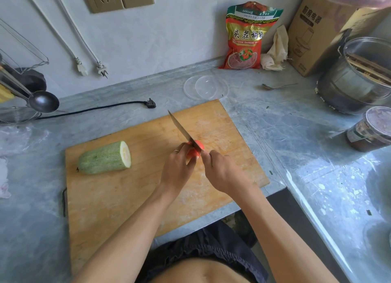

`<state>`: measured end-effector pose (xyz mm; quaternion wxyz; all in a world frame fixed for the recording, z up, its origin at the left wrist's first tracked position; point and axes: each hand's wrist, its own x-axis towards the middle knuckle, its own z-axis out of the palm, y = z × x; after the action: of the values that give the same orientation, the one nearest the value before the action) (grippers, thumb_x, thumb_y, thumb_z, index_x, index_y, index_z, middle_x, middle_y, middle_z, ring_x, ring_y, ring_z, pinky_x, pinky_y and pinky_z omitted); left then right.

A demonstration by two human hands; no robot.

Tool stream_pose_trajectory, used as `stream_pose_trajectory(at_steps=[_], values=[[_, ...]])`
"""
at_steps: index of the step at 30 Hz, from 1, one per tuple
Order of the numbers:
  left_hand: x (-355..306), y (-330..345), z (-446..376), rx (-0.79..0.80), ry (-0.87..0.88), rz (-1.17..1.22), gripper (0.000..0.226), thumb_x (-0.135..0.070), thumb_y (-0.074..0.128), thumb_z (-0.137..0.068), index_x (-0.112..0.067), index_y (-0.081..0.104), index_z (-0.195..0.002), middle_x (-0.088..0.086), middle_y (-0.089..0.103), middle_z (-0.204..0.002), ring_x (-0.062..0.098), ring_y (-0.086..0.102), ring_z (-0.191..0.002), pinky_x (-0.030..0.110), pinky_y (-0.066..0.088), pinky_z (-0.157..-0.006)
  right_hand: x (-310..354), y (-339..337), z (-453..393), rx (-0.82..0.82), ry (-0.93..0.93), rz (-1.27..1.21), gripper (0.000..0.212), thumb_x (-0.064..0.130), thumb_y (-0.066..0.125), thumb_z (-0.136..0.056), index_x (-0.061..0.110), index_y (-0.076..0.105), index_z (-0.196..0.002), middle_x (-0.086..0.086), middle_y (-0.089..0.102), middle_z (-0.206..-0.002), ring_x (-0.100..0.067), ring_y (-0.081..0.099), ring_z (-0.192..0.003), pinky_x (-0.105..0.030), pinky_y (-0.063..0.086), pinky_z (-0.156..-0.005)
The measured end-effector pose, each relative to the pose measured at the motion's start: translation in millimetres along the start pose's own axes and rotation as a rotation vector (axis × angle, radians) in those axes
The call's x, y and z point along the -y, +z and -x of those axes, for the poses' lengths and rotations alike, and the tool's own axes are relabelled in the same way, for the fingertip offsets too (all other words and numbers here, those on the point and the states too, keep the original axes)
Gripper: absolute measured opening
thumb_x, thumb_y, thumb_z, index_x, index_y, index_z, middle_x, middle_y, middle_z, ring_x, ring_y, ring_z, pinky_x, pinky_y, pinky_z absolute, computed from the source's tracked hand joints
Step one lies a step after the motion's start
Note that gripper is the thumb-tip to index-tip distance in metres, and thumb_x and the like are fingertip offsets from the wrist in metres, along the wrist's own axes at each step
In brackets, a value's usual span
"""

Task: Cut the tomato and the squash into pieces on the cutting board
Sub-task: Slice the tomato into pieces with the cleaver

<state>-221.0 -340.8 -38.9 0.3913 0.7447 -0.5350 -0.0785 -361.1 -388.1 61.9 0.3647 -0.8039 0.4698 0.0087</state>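
A wooden cutting board (118, 198) lies on the grey counter. On its left part rests a pale green squash (104, 161), one end cut flat and facing right. Near the board's middle sits a red tomato (198, 145). My left hand (177, 170) grips the tomato from its left side. My right hand (222, 170) holds the handle of a knife (181, 128). The blade lies across the top of the tomato and its tip points to the far left. Much of the tomato is hidden by my fingers.
Behind the board lie a clear plastic lid (206, 89), a black plug with its cable (150, 103) and a spoon (277, 86). A red snack bag (246, 39) and a cardboard box (323, 28) stand at the wall. A pot (355, 83) and a jar (372, 130) sit at right.
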Motion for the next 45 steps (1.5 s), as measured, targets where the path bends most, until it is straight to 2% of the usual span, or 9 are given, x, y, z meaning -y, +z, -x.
stream_pose_trajectory(at_steps=[3,6,11,16,22,29,34,40,45], values=[[-2.8,-0.8,-2.1,-0.023,-0.022,0.024,0.020,-0.005,0.072,-0.084,-0.014,0.067,-0.101,-0.001,0.071,-0.087,0.012,0.064,-0.071,0.000,0.037,-0.062,-5.0,-6.7,9.2,0.016,0.015,0.071,0.051,0.052,0.021,-0.102,0.013,0.046,-0.081,-0.008,0.056,-0.080,-0.019,0.049,-0.059,-0.029,0.034,-0.050],[-4.8,1.1,-1.2,-0.027,-0.035,0.037,0.020,-0.007,0.073,-0.086,-0.014,0.067,-0.103,-0.003,0.072,-0.090,0.010,0.065,-0.074,-0.003,0.035,-0.065,-8.1,-11.4,15.4,0.031,0.035,0.080,0.050,0.052,0.021,-0.102,0.014,0.045,-0.080,-0.006,0.054,-0.078,-0.017,0.047,-0.058,-0.029,0.037,-0.051],[4.5,0.8,-0.7,0.011,-0.017,0.042,0.016,-0.015,0.070,-0.089,-0.015,0.066,-0.105,-0.004,0.073,-0.095,0.014,0.070,-0.078,0.023,0.054,-0.066,-3.1,-3.1,1.4,0.010,-0.002,-0.006,0.048,0.052,0.022,-0.101,0.017,0.041,-0.074,-0.008,0.054,-0.073,-0.022,0.049,-0.059,-0.038,0.042,-0.056],[-1.1,-0.7,-3.4,-0.033,-0.032,0.047,0.014,-0.011,0.073,-0.088,-0.013,0.068,-0.100,-0.003,0.072,-0.086,0.011,0.065,-0.070,0.003,0.041,-0.062,-14.7,-11.0,11.5,0.030,0.013,0.043,0.049,0.051,0.022,-0.102,0.016,0.043,-0.074,-0.007,0.054,-0.073,-0.018,0.045,-0.053,-0.029,0.035,-0.049],[6.6,3.9,-0.4,-0.004,-0.011,0.069,0.023,-0.019,0.072,-0.090,-0.018,0.064,-0.111,-0.004,0.074,-0.097,0.016,0.071,-0.078,0.026,0.054,-0.064,-14.1,2.6,2.1,0.026,0.014,0.018,0.046,0.052,0.020,-0.101,0.019,0.038,-0.076,-0.007,0.052,-0.075,-0.020,0.046,-0.058,-0.032,0.033,-0.050],[4.5,2.4,-1.7,-0.023,-0.037,0.136,0.024,-0.021,0.074,-0.090,-0.018,0.066,-0.112,-0.006,0.075,-0.094,0.012,0.072,-0.081,0.017,0.053,-0.067,-25.0,9.2,8.1,-0.002,0.011,-0.012,0.045,0.050,0.023,-0.102,0.018,0.041,-0.076,-0.005,0.052,-0.068,-0.019,0.043,-0.054,-0.034,0.035,-0.051],[0.5,2.4,-2.0,-0.046,-0.024,0.130,0.026,-0.013,0.076,-0.087,-0.017,0.068,-0.112,-0.003,0.075,-0.093,0.012,0.067,-0.086,-0.003,0.036,-0.068,-26.7,11.7,5.5,0.002,0.014,-0.017,0.043,0.049,0.023,-0.102,0.020,0.038,-0.073,-0.003,0.049,-0.065,-0.018,0.041,-0.053,-0.031,0.031,-0.050],[10.2,5.5,-0.7,-0.007,-0.057,0.116,0.023,-0.017,0.074,-0.088,-0.016,0.068,-0.110,0.000,0.075,-0.089,0.021,0.071,-0.075,0.024,0.051,-0.061,-18.3,16.4,-12.5,-0.005,0.001,-0.028,0.044,0.051,0.023,-0.102,0.020,0.035,-0.072,-0.006,0.050,-0.067,-0.021,0.045,-0.055,-0.034,0.033,-0.052],[10.0,4.9,-2.7,-0.043,-0.056,0.145,0.025,-0.013,0.077,-0.085,-0.011,0.069,-0.109,0.002,0.075,-0.086,0.017,0.069,-0.074,0.002,0.039,-0.063,-25.4,17.6,-3.3,0.008,0.014,-0.013,0.044,0.050,0.023,-0.102,0.019,0.039,-0.074,-0.007,0.052,-0.067,-0.021,0.045,-0.053,-0.034,0.035,-0.051]])
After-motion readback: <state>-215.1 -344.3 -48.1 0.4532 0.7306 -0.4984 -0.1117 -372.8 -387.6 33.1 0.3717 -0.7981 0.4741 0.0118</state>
